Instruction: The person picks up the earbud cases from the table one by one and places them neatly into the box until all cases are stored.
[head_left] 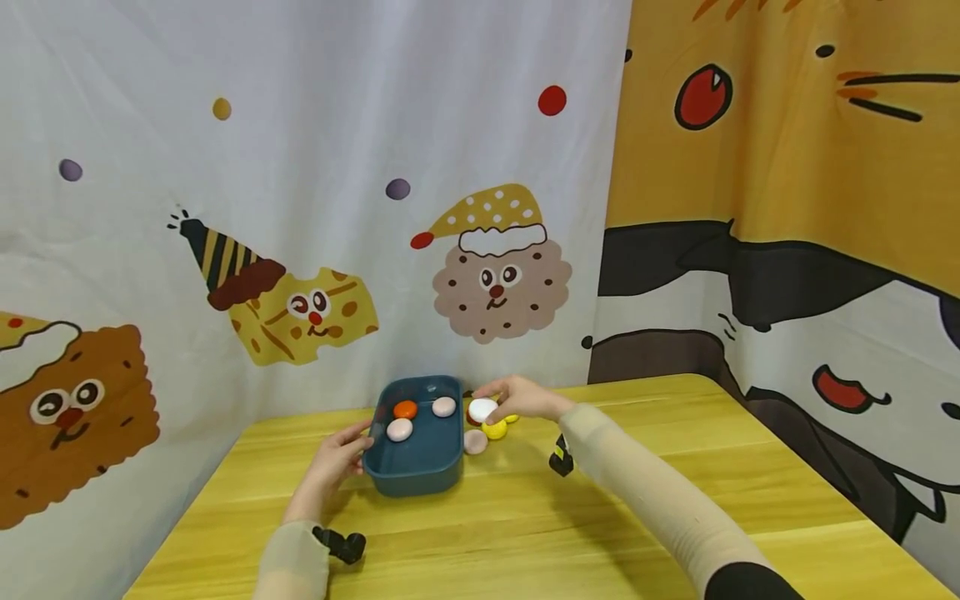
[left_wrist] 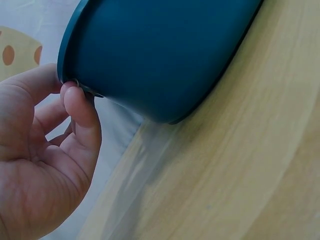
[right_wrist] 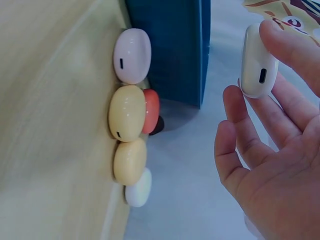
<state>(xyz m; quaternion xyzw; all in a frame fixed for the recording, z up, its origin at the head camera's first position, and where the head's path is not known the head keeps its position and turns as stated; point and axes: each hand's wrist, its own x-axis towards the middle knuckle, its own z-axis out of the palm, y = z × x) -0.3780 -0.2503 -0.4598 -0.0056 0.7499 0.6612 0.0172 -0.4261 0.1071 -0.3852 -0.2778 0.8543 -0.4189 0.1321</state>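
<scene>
In the right wrist view, my right hand [right_wrist: 280, 125] pinches a white earbud case [right_wrist: 260, 62] with a small dark port slot between thumb and fingers. The head view has this right hand [head_left: 525, 397] just right of a blue bin [head_left: 416, 482], the case above the table. My left hand [head_left: 333, 458] grips the bin's left rim, thumb and fingers at the edge in the left wrist view. Inside the bin lie an orange-red case [head_left: 405, 409] and two pale pink ones [head_left: 444, 407]. Beside the bin sit a pale pink case [right_wrist: 132, 55] and a yellow case [right_wrist: 127, 112].
Close to the yellow case are a red one [right_wrist: 152, 111], a dark one [right_wrist: 158, 125], a second yellow one [right_wrist: 130, 161] and a white one [right_wrist: 139, 187]. The wooden table [head_left: 480, 533] meets a printed curtain [head_left: 315, 167] behind the bin.
</scene>
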